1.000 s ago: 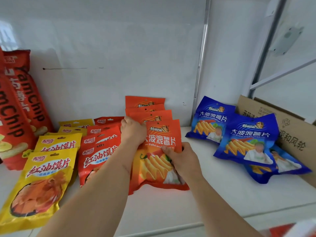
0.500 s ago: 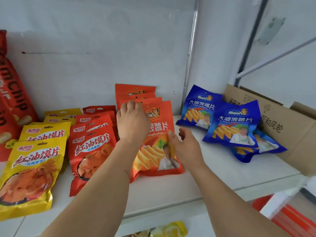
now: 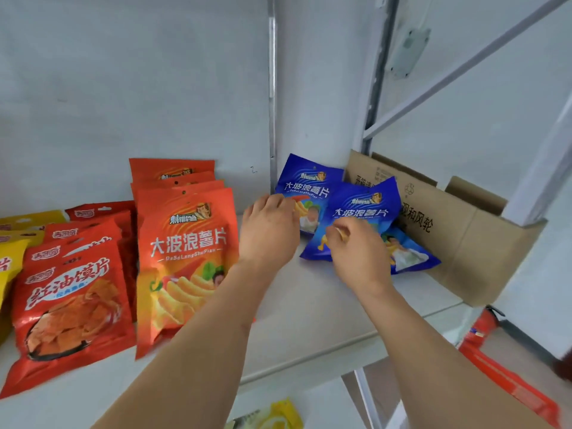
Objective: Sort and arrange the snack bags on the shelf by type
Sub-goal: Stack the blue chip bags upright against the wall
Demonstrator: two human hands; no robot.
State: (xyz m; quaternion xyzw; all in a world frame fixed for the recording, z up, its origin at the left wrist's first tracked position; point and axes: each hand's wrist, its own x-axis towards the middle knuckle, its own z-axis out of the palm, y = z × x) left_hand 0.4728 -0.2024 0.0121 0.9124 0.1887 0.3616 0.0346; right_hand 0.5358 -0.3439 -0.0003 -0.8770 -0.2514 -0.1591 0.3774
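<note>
A white shelf board (image 3: 309,305) is seen from above, w/ both bare forearms stretched across it toward the right-hand pile. The left hand (image 3: 267,230) is held over the gap between the orange row and the blue pile, fingers loosely curled downward, nothing gripped; fingertips are near the rear glossy blue crisp bag (image 3: 306,184), contact can't be told. The right hand (image 3: 356,246) is laid on the front glossy blue crisp bag (image 3: 368,209), fingers bent together at its lower left part; whether the foil is actually pinched can't be told. A third blue bag (image 3: 411,258) is partly buried under that one, beside a brown cardboard box (image 3: 458,243) at the shelf's right end. To the left, four orange foil crisp bags (image 3: 185,243) are lined up front to back. Further left, red foil snack bags (image 3: 71,305) are stacked in a row, then yellow snack bags (image 3: 12,243) at the edge, cut off by the frame.
</note>
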